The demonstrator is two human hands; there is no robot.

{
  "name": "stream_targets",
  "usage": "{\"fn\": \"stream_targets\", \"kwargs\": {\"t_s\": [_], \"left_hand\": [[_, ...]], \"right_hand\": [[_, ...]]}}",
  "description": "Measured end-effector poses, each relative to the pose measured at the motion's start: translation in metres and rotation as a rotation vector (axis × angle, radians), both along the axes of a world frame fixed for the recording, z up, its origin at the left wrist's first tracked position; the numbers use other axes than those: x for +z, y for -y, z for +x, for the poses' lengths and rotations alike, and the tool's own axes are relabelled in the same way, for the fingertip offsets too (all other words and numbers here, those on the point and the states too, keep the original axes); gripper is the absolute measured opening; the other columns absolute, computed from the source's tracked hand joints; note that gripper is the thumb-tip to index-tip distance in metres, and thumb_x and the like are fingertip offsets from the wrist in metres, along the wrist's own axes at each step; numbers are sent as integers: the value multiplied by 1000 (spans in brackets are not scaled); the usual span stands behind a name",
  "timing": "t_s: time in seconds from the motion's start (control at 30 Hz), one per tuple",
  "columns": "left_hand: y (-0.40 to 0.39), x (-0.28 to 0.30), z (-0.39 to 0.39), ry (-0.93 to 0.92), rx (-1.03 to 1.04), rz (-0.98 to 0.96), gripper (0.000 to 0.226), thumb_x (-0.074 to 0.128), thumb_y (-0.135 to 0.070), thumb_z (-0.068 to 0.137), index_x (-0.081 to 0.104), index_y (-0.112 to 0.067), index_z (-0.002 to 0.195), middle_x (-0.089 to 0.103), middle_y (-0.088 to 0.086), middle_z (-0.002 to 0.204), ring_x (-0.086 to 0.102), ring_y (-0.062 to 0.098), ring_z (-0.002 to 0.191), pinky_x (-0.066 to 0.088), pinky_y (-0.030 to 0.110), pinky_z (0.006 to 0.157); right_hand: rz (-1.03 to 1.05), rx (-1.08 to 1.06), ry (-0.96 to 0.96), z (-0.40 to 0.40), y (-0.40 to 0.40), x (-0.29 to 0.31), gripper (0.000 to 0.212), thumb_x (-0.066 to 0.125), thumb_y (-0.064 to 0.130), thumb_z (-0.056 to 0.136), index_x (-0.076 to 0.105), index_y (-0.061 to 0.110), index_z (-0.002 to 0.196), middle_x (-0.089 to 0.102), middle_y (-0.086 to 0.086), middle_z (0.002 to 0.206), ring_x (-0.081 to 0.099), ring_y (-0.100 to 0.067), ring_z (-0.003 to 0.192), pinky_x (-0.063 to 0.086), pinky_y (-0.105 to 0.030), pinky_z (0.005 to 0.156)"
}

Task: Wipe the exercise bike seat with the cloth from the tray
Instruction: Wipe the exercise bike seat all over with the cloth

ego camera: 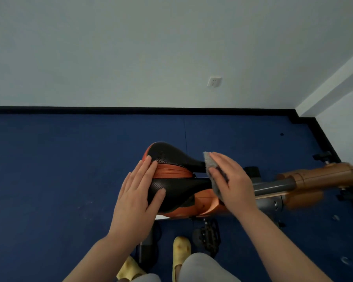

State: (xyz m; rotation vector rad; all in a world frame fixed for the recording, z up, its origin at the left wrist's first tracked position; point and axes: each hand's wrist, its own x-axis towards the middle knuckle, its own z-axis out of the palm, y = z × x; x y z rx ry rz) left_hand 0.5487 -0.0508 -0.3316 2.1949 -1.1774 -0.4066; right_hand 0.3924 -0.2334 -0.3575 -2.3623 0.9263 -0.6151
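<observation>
Resting flat with fingers spread, left hand (138, 197) on the wide 9 o'clock end of the black-and-orange seat (172, 181), right hand (230, 180) at 3 o'clock pressing the grey cloth (209, 162) onto the seat's nose, fingers closed over it, orange bike frame (316, 178) beyond.

We see the seat (171, 171) in black with a fine dotted perforation across both lobes, split by an orange ribbed band down its middle and edged in orange at its far rim. Just right of the seat, the cloth (210, 165) is plain grey and fuzzy. Below the seat, the bike's body (204, 204) is orange, and the post (273, 187) running right from it is grey metal ending in orange. Under the seat the floor (59, 163) is deep blue, bordered by a black skirting (110, 110) against a pale grey-white wall (130, 47). Near the seat's base we see yellow slippers (180, 253).
</observation>
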Motion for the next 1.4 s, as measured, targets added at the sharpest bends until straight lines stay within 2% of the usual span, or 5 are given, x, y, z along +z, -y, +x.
{"fn": "stream_targets", "kwargs": {"t_s": [0.5,0.67,0.9,1.17,1.4], "left_hand": [[-2,-4,33,-119,-133,-33,75,38,-55,82,7,-34,147,-1,-23,154,-1,-6,138,9,31,117],[-1,-5,28,-153,-94,-30,74,36,-54,82,1,-40,146,-3,-27,153,1,-7,139,14,38,117],[3,-4,14,-216,22,-72,72,39,-48,82,4,-44,144,-2,-34,150,9,-4,139,22,47,114],[2,-1,7,-188,92,-56,70,37,-51,82,6,-46,144,3,-35,149,10,-7,138,20,37,115],[6,-7,-5,-189,173,-91,68,34,-49,82,6,-48,143,5,-36,148,15,-8,135,19,13,99]], "right_hand": [[-49,-339,-76,47,-48,5,38,41,35,99,54,21,133,56,3,135,48,-11,128,25,-37,117],[-130,75,-156,54,-39,10,43,41,36,99,45,25,141,48,8,144,41,-4,133,24,-32,118],[-43,-61,-101,71,-32,15,41,40,38,99,52,22,135,57,6,135,52,-8,123,44,-28,103],[90,87,-159,80,9,19,36,43,38,99,54,27,132,60,10,130,55,-7,118,36,-14,88],[147,351,-150,90,11,26,42,47,36,97,47,32,139,48,16,143,40,2,131,35,-21,109]]}}
